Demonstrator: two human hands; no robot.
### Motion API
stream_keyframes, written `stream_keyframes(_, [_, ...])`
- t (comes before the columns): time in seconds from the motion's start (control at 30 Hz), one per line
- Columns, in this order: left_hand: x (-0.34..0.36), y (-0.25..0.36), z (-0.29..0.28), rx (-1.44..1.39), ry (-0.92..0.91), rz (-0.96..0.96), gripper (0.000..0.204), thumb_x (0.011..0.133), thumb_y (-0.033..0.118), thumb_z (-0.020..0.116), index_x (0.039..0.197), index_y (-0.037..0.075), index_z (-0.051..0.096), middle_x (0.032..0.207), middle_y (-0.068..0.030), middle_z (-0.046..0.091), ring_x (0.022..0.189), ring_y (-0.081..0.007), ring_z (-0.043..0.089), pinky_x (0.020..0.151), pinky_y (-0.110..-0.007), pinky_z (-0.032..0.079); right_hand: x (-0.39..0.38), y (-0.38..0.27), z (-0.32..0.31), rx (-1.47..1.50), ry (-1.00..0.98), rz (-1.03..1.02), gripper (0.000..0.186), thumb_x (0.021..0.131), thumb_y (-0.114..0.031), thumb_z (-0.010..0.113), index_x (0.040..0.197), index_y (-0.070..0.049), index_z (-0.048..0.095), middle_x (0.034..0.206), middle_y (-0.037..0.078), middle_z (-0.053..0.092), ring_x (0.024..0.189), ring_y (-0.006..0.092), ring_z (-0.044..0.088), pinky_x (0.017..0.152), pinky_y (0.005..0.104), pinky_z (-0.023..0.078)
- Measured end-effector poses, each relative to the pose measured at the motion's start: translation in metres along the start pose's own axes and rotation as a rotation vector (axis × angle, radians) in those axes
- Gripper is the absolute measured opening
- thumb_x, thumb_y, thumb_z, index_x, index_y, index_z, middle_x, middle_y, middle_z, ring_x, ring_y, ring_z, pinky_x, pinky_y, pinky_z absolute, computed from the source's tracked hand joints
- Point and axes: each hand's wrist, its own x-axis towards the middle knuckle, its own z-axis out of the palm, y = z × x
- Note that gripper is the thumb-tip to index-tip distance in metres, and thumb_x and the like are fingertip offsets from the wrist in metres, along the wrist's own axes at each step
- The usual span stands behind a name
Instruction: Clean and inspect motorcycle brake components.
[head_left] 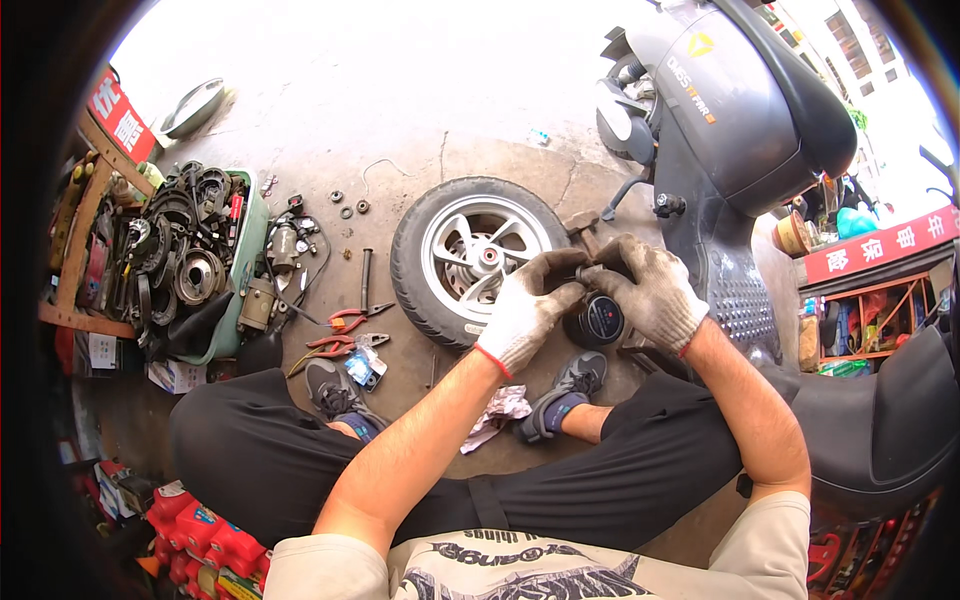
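Note:
My left hand (535, 305) and my right hand (650, 290), both in soiled white work gloves, meet in front of me with the fingers pinched together. Between the fingertips is a small dark part, mostly hidden, whose kind I cannot make out. Just below the fingers a black round tub (598, 322) stands on the floor, close to my right hand. A scooter wheel (437, 270) with a black tyre and silver spokes lies flat beyond my left hand. Past the fingertips, partly covered, a hammer-like metal tool (590, 240) rests beside the tyre.
Red-handled pliers (332, 346), a long bolt (367, 280) and small rings (347, 212) lie left of the wheel. A green bin (235, 300) of used metal parts stands further left. The grey scooter (720, 180) fills the right side. Crumpled paper (497, 415) lies between my shoes.

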Motion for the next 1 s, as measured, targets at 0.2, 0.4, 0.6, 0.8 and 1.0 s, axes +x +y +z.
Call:
stream_keyframes(0.2, [0.003,-0.012,-0.01,-0.241,-0.068,-0.019,0.055,0.097,0.022,0.064,0.14,-0.005,0.044,0.128,-0.012,0.058,0.112,-0.0187,0.061,0.091,-0.031,0.052,0.0,-0.005,-0.004,0.06,0.023,0.012,0.026,0.091,-0.03,0.067,0.101,-0.007,0.066,0.095,0.014,0.072,0.093,0.0329,0.068,0.084,0.0428,0.051])
stream_keyframes(0.4, [0.0,-0.009,-0.011,-0.473,-0.16,-0.072,0.054,0.099,0.024,0.061,0.142,-0.003,0.042,0.125,-0.0089,0.059,0.112,-0.0185,0.061,0.089,-0.031,0.053,-0.003,-0.003,-0.011,0.13,0.149,-0.058,0.026,0.089,-0.026,0.07,0.104,-0.006,0.066,0.097,0.013,0.072,0.094,0.0313,0.069,0.083,0.0412,0.052])
stream_keyframes(0.6, [0.002,-0.014,-0.013,-0.531,-0.189,-0.094,0.054,0.099,0.03,0.061,0.14,-0.002,0.047,0.126,-0.0072,0.062,0.107,-0.0169,0.064,0.085,-0.029,0.055,-0.005,-0.005,-0.012,0.129,0.135,-0.054,0.021,0.088,-0.019,0.071,0.104,-0.007,0.067,0.098,0.011,0.072,0.095,0.0301,0.069,0.084,0.0393,0.052])
stream_keyframes(0.8, [-0.001,-0.007,-0.008,-0.503,-0.213,-0.093,0.052,0.099,0.035,0.061,0.136,0.0,0.053,0.126,-0.007,0.063,0.102,-0.0154,0.066,0.083,-0.029,0.056,-0.007,0.0,-0.009,0.149,0.16,-0.142,0.023,0.082,-0.008,0.072,0.104,-0.01,0.067,0.105,0.008,0.07,0.097,0.0286,0.068,0.086,0.0385,0.053])
stream_keyframes(1.0, [-0.002,-0.011,-0.009,-0.496,-0.174,-0.105,0.046,0.1,0.036,0.06,0.133,0.003,0.055,0.122,-0.0071,0.064,0.102,-0.0182,0.067,0.081,-0.03,0.056,-0.007,0.0,-0.006,0.15,0.125,-0.207,0.023,0.082,-0.009,0.071,0.105,-0.011,0.067,0.102,0.008,0.068,0.099,0.0294,0.066,0.086,0.0399,0.052])
